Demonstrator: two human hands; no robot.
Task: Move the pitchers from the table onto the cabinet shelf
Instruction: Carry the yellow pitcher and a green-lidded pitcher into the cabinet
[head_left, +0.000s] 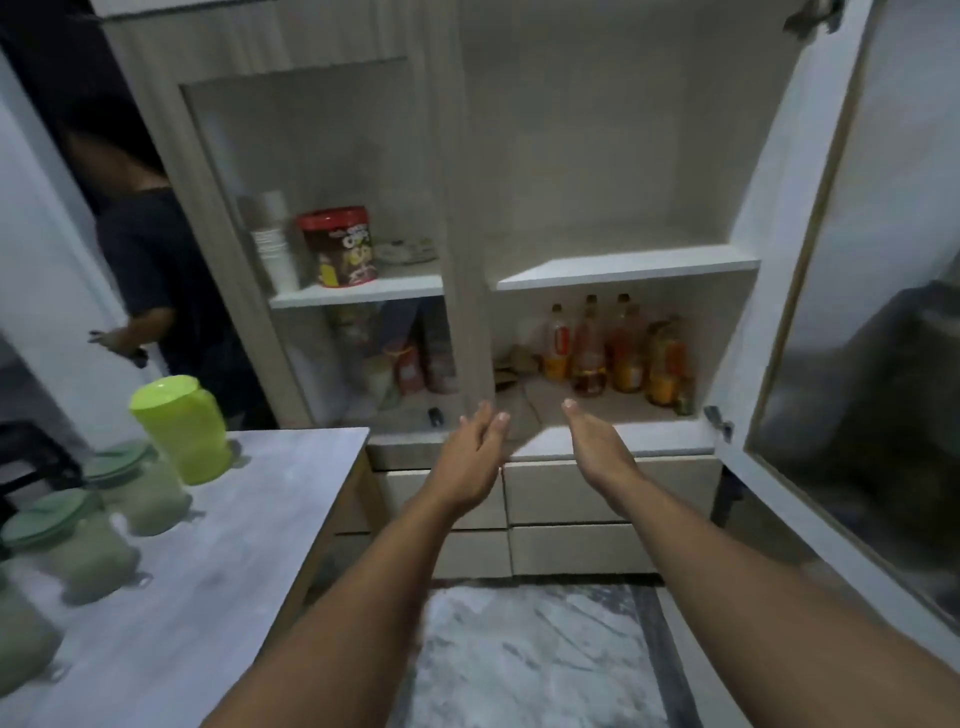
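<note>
Both grips (475, 457) (597, 447) released, holding nothing; lime-green pitcher (182, 428) and 3 pale-green pitchers (137, 488) on table (234, 545).

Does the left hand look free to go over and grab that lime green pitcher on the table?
Probably yes. The left hand is open and holds nothing, and the lime green pitcher stands at the table edge nearest it, with nothing between them. It would need to swing leftward.

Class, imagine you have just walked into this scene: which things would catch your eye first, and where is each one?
Two bare hands, left hand and right hand, reach open and empty toward the cabinet. A bright lime-green pitcher stands out at the table's far end, behind paler green-lidded ones. Orange bottles crowd the lower shelf behind the open right door.
</note>
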